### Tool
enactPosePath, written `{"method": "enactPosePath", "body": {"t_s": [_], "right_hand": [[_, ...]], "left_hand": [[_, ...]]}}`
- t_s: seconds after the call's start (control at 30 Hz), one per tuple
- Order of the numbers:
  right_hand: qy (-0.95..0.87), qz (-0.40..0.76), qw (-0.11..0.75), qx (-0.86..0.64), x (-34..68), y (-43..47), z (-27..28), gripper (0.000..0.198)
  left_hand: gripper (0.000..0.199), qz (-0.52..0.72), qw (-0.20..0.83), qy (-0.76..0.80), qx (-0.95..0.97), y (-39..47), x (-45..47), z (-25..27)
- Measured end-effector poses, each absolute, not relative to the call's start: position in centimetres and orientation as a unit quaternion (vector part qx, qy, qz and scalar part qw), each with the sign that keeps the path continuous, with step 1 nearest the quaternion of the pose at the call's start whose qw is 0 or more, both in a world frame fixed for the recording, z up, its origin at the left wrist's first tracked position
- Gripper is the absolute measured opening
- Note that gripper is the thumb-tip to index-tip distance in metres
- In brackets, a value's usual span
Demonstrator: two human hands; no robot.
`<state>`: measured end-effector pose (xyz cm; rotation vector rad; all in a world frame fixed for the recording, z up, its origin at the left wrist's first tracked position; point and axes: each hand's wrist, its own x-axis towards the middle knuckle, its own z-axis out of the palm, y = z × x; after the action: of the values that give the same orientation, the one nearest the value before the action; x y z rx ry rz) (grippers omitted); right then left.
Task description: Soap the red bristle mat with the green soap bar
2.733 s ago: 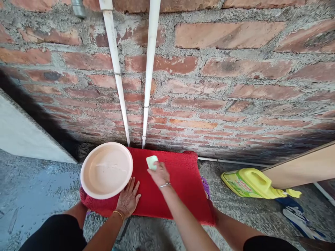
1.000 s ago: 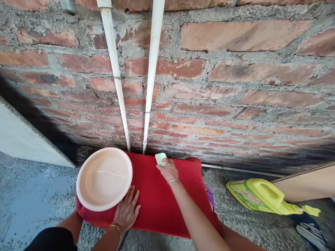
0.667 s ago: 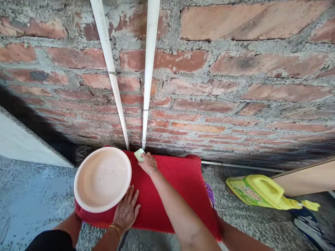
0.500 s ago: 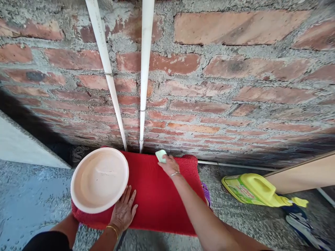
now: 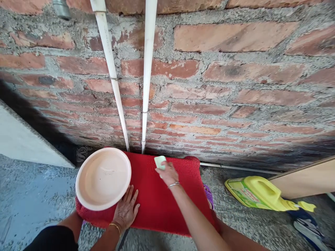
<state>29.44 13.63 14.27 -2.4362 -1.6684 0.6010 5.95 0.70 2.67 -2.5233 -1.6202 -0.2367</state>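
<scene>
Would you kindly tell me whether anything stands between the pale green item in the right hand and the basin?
Nothing visible does: only some red cloth lies between the pale green item, held in the right hand, and the basin. The left hand lies nearer the person, off that line.

The mat (image 5: pixel 154 205) spreads across the lower middle of the frame, a basin (image 5: pixel 102 184) on its left end. The left hand (image 5: pixel 126 209) lies on the mat just beside the basin; the right hand (image 5: pixel 169 172), farther right, holds a block (image 5: pixel 159 161) near the back edge. The wall (image 5: pixel 222 75) and two pipes (image 5: pixel 148 62) stand behind; a jug (image 5: pixel 263 191) is at lower right.
</scene>
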Motion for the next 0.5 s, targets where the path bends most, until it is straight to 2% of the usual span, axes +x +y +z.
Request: {"method": "enactPosePath", "body": {"t_s": [0.1,0.23,0.37,0.5], "right_hand": [[-0.623,0.253,0.055,-0.738,22.3,14.3,13.7,0.03],[-0.691,0.248,0.035,-0.679,17.4,14.3,13.3,0.028],[-0.668,0.239,0.015,-0.705,20.8,13.9,13.3,0.033],[-0.587,0.213,-0.001,-0.781,30.1,12.8,13.9,0.033]], "left_hand": [[0.055,-0.071,0.072,-0.535,-0.839,0.8,5.9,3.0],[0.054,-0.072,0.083,-0.526,-0.843,0.9,5.7,3.3],[0.053,-0.076,0.079,-0.525,-0.844,0.9,5.7,3.2],[0.052,-0.077,0.069,-0.53,-0.842,0.8,5.7,2.9]]}}
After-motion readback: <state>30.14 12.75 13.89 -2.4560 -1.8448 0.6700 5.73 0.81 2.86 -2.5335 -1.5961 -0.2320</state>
